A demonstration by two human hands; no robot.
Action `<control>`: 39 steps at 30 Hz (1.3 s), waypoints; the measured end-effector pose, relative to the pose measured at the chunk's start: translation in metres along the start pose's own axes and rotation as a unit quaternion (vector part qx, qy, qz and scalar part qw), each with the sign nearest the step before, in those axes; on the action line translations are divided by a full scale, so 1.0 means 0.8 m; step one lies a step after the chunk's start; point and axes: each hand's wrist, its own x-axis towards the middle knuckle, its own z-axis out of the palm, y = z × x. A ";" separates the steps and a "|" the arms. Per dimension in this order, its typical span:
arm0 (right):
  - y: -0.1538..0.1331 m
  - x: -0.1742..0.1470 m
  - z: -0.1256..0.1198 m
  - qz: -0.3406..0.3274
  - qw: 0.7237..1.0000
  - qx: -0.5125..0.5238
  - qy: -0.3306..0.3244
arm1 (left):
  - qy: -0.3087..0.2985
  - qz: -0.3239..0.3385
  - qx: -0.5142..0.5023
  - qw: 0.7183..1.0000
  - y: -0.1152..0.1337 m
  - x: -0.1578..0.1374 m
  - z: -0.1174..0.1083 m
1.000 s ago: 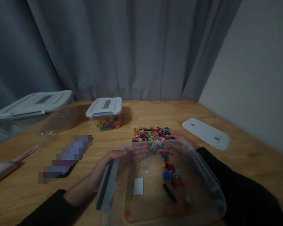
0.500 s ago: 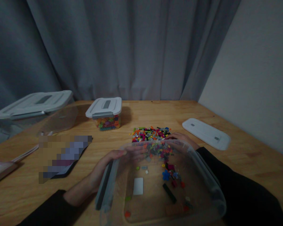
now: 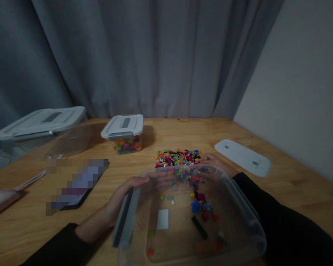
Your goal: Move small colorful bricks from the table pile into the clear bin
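Observation:
A clear plastic bin (image 3: 180, 240) stands close in front of me with several loose toy bricks on its floor, among them a blue flower-shaped piece (image 3: 195, 206), a white plate (image 3: 162, 219) and a long dark brick (image 3: 199, 227). Beyond its far wall lies a pile of small colourful bricks (image 3: 177, 158). My left hand (image 3: 133, 183) reaches around the bin's left side, fingers stretched flat behind the clear wall, near the pile. My right hand (image 3: 215, 164) is at the pile's right edge with its fingers bent together; whatever they hold is too small to make out.
A small lidded box of bricks (image 3: 129, 143) stands behind to the left, beside a larger lidded clear box (image 3: 72, 138). A phone-like object (image 3: 80, 197), its screen blurred, lies on the left. A white lid (image 3: 242, 157) rests at the right. Curtains (image 3: 155, 59) hang behind the table.
My right hand has drawn slightly to the right, away from the pile's edge, and its fingers are more bent. My left hand and the bin stay in place.

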 end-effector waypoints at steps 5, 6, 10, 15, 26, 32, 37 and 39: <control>-0.018 0.000 -0.006 -0.015 0.999 -0.040 -0.006 | 0.006 0.003 -0.008 1.000 -0.008 0.000 -0.008; -0.022 0.000 -0.006 -0.014 0.999 -0.041 -0.003 | 0.003 0.003 -0.013 1.000 -0.008 0.001 -0.009; -0.028 0.002 -0.006 -0.003 0.999 -0.043 -0.008 | -0.005 -0.006 -0.028 1.000 -0.008 0.001 -0.009; -0.020 0.004 -0.011 -0.015 1.000 -0.025 -0.009 | 0.026 -0.012 -0.017 0.999 -0.002 -0.002 -0.001; -0.002 -0.002 -0.014 -0.031 0.996 -0.041 -0.069 | 0.000 0.004 -0.010 1.000 -0.007 -0.001 -0.007; -0.020 0.000 -0.019 -0.018 0.999 -0.015 -0.026 | 0.022 -0.008 -0.018 1.000 -0.003 -0.002 0.001; -0.048 0.003 -0.033 0.061 0.991 0.096 0.076 | 0.003 0.003 0.002 1.000 -0.002 0.001 0.001; -0.061 0.002 -0.037 0.101 0.975 0.165 0.110 | -0.004 -0.004 -0.002 1.000 -0.004 0.001 -0.002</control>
